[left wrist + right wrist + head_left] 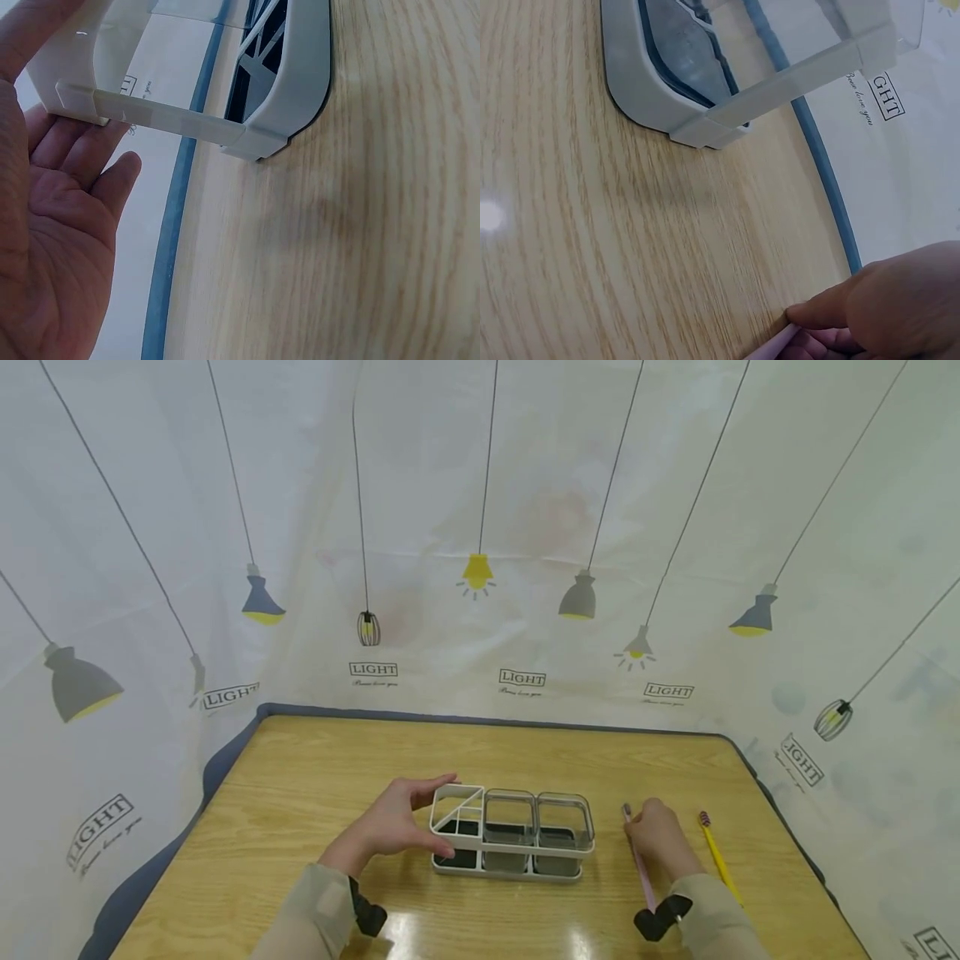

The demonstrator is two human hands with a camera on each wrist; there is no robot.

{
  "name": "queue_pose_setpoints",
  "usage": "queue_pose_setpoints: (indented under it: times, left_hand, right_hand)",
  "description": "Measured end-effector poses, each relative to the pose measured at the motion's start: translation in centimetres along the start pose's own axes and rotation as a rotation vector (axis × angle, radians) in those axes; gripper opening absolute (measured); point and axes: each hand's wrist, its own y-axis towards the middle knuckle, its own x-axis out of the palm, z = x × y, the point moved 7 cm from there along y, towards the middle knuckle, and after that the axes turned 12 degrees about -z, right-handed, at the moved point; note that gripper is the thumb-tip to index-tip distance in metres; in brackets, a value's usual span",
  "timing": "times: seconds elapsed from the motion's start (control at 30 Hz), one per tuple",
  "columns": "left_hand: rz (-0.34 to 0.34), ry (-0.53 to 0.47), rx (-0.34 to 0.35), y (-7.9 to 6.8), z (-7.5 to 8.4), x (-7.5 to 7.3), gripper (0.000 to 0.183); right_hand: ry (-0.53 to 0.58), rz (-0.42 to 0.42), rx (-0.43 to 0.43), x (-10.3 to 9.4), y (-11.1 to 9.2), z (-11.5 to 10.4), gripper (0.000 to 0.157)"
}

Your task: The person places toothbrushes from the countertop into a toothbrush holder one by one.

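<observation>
A white toothbrush holder [517,845] with a dark base stands upright on the table. Its left section has slanted dividers, and clear cups [564,797] sit in the other two. My left hand [397,817] grips the holder's left end, thumb at the front and fingers round the back. In the left wrist view those fingers reach behind the holder's upper ring [165,118]. Right of the holder, my right hand [660,835] pinches a pink toothbrush [642,875] near its head. Only a bit of the pink handle [774,345] shows in the right wrist view.
A yellow toothbrush [720,860] lies on the wooden table [337,752] to the right of my right hand. Behind the table hangs a white sheet [427,510] printed with lamps, and a blue-grey edge [480,722] runs along the table's far side.
</observation>
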Motion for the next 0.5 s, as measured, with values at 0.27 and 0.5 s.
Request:
queue_pose_setpoints:
  times: [0.27, 0.5]
  left_hand:
    - [0.004, -0.034, -0.002, 0.0, -0.2, 0.0, 0.100]
    - [0.010, -0.056, -0.002, -0.1, -0.3, 0.0, 0.096]
  right_hand:
    - [0.031, 0.008, 0.019, -0.4, -0.2, 0.6, 0.019]
    - [0.029, 0.083, -0.040, -1.8, -0.9, -0.5, 0.023]
